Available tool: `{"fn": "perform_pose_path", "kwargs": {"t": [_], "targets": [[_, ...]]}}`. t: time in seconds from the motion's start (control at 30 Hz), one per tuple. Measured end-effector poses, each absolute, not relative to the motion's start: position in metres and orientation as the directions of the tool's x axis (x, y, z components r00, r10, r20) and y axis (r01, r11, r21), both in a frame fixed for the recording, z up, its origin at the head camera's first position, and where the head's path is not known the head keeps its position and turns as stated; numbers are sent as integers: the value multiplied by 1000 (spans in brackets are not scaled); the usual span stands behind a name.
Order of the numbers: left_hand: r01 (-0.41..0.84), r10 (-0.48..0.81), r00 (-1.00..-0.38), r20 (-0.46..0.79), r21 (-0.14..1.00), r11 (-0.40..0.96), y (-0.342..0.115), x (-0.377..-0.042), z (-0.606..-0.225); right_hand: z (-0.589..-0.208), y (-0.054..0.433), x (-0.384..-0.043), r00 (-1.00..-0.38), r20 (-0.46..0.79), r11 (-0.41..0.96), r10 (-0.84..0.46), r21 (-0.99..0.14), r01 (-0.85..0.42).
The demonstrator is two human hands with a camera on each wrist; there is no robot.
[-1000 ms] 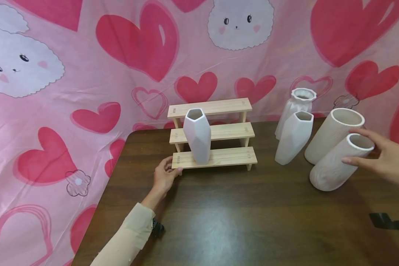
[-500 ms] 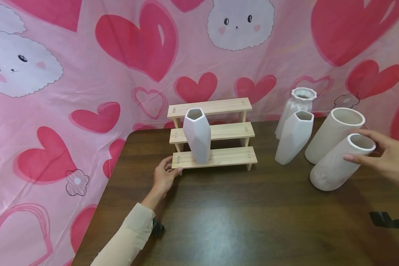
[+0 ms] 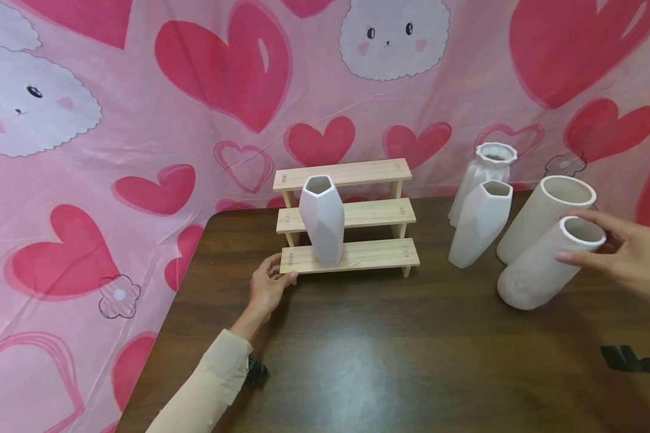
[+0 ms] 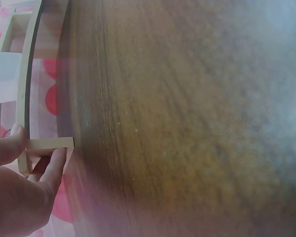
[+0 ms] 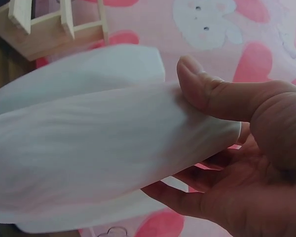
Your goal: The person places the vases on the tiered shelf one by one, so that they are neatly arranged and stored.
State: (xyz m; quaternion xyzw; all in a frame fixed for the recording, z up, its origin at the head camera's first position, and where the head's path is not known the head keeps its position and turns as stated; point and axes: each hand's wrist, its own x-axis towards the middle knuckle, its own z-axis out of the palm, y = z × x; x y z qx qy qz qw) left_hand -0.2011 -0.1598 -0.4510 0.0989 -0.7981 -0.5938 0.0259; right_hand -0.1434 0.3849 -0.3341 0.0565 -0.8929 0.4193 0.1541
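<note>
My right hand (image 3: 631, 249) grips a white cylindrical vase (image 3: 547, 267) near its rim, thumb on the near side and fingers round the far side. In the right wrist view the vase (image 5: 89, 148) shows faint wavy relief on its wall. At the left end of a three-step wooden stand (image 3: 357, 255), my left hand (image 3: 268, 285) holds the lowest step. The left wrist view shows the thumb on the board (image 4: 25, 98) and the fingers at its leg (image 4: 49, 143). A faceted white vase (image 3: 325, 225) stands upright on that lowest step, left of its middle.
Right of the stand, another faceted vase (image 3: 479, 225) stands before a fluted-rim vase (image 3: 490, 165). A wider cylindrical vase (image 3: 538, 210) is just behind the gripped one. All are on a dark wooden table (image 3: 390, 349), with a pink heart-patterned cloth (image 3: 195, 120) behind.
The cylindrical vase has shifted slightly to the left with my right hand during the last half second. My left hand stays on the stand, which has not moved.
</note>
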Motion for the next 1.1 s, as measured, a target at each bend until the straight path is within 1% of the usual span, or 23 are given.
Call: {"fn": "perform_pose_path", "kwargs": {"t": [0.17,0.37,0.5,0.8,0.93,1.1], "targets": [[-124,-192,-979,-72,955,271,-159,-202,-450,-325,375,-143,-941,337,643,24,-726,-243],[-125,-188,-980,-72,949,288,-159,-201,-450,-313,364,-144,-959,285,713,5,-673,-196],[-128,-184,-980,-75,947,293,-159,-201,-450,-307,354,-147,-962,272,733,-20,-651,-199],[-127,-185,-980,-71,941,313,-159,-200,-449,-295,325,-153,-943,324,693,-78,-662,-285],[-124,-183,-981,-68,943,310,-159,-200,-450,-292,316,-156,-943,322,680,-84,-673,-290],[-130,-185,-980,-75,943,308,-159,-199,-449,-285,305,-158,-950,301,703,-84,-657,-271]]}}
